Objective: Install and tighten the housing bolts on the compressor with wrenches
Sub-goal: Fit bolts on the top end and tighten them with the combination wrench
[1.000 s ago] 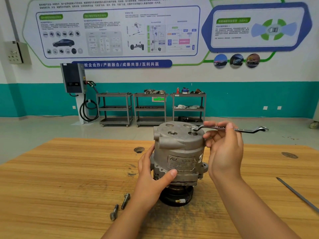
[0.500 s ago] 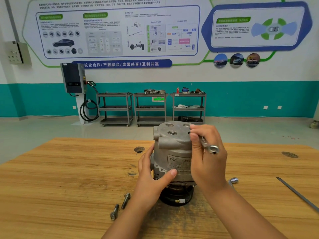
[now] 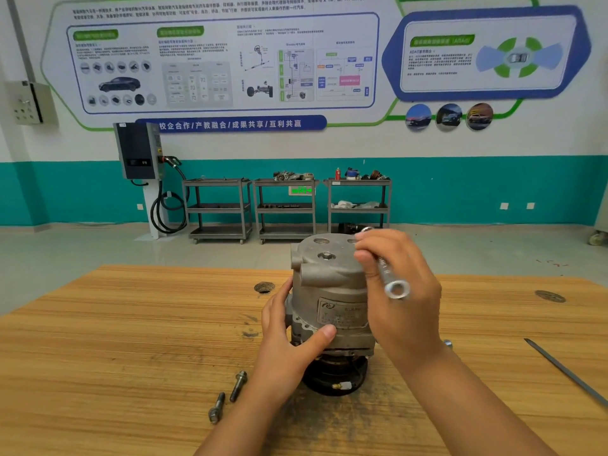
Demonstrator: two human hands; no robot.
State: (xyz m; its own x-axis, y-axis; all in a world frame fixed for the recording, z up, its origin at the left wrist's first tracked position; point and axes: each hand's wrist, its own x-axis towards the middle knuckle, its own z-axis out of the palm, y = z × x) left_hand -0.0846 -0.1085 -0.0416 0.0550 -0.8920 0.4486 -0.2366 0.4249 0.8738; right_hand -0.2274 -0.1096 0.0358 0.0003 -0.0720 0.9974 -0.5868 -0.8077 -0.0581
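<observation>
Wall banner (image 3: pixel 230 124) reads "校企合作/产教融合/成果共享/互利共赢"; the blue panel (image 3: pixel 487 51) at 1 o'clock is headed "ADAS". The nameplate (image 3: pixel 339 311) on the compressor (image 3: pixel 325 284) is too blurred to read. The compressor, grey cast metal, stands upright on a dark pulley at the centre of the table (image 3: pixel 131 340). Left hand (image 3: pixel 289 343) clasps its lower body, thumb across the front. Right hand (image 3: pixel 404 297) is curled round a wrench (image 3: pixel 391 278), ring end toward the viewer, and covers the housing's 3 o'clock side. Two bolts (image 3: pixel 227 396) lie at 7 o'clock from the compressor and a thin bar (image 3: pixel 566 370) at 4 o'clock. Carts (image 3: pixel 284 209) and a charger (image 3: pixel 138 151) stand against the far wall.
</observation>
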